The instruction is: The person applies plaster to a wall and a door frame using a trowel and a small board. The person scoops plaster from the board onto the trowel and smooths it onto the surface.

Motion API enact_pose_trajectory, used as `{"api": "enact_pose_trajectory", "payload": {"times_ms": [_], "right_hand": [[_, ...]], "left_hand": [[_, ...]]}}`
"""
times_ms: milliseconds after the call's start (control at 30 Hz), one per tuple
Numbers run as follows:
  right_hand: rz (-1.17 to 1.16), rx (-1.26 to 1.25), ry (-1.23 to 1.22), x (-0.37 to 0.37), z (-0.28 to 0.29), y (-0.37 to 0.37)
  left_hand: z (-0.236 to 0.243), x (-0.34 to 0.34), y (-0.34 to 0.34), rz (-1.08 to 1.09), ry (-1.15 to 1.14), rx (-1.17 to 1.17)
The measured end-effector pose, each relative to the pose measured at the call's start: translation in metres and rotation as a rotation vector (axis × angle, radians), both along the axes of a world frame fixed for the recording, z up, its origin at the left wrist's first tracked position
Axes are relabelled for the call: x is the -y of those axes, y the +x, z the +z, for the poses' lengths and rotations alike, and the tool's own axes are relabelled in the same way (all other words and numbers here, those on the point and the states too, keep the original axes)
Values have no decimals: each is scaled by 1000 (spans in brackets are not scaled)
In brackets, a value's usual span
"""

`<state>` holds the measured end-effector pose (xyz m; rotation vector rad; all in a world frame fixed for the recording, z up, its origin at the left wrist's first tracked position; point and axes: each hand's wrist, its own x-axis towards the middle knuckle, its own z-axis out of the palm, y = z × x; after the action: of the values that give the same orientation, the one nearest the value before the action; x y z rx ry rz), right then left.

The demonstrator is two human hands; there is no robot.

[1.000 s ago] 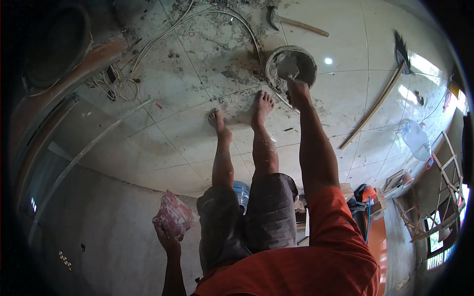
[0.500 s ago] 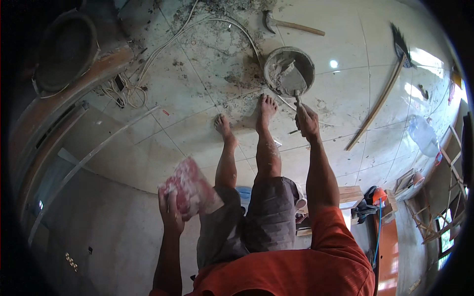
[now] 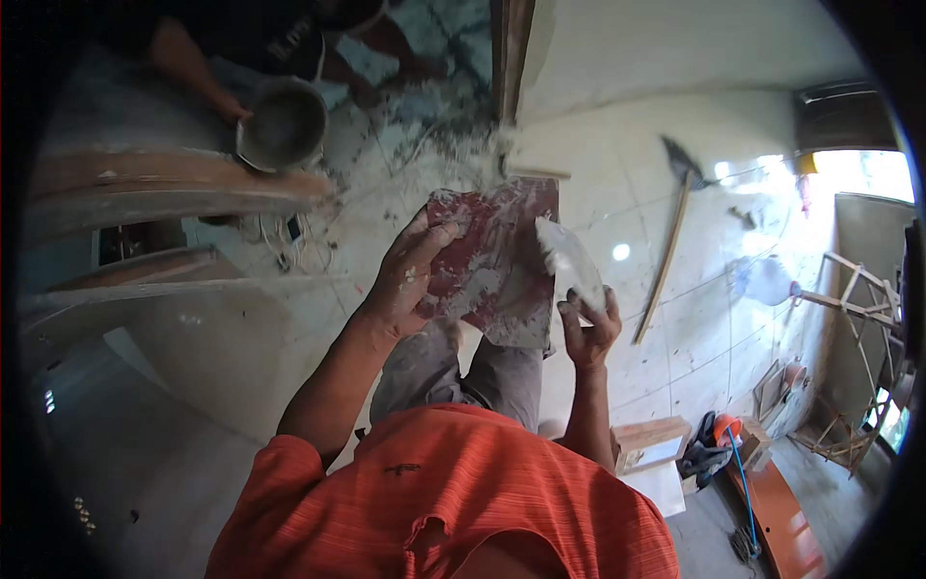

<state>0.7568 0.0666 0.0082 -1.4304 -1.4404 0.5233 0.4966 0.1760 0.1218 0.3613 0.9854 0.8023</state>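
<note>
My left hand [image 3: 410,265] grips the left edge of a dark red tile [image 3: 497,256], with the thumb lying on its face. Grey-white mortar is smeared in patches over that face. At the tile's right edge, my right hand [image 3: 590,333] is closed on a trowel, its pale blade [image 3: 569,256] tilted and touching or very near the edge. Motion blurs the blade, and my fingers cover most of the handle. Below the tile, my legs are partly hidden.
At the upper left, another person's hand [image 3: 231,108] holds a round bowl [image 3: 285,125] over a wooden ledge [image 3: 193,183]. A broom [image 3: 666,256] and a clear plastic jug [image 3: 762,280] lie on the right. Behind the tile shows a hammer handle [image 3: 540,174]; cables [image 3: 285,241] lie left.
My right hand has brought the trowel up from the mortar bucket to the tile. My left hand has raised the tile to the middle. Another person has come into view holding the bowl.
</note>
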Motion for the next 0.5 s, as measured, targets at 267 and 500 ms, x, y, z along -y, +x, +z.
{"api": "enact_pose_trajectory", "payload": {"times_ms": [267, 500], "right_hand": [[-10, 268, 169, 7, 82, 15], [-199, -49, 53, 48, 90, 2]], "left_hand": [[159, 21, -9, 63, 314, 182], [208, 23, -39, 164, 329, 140]]}}
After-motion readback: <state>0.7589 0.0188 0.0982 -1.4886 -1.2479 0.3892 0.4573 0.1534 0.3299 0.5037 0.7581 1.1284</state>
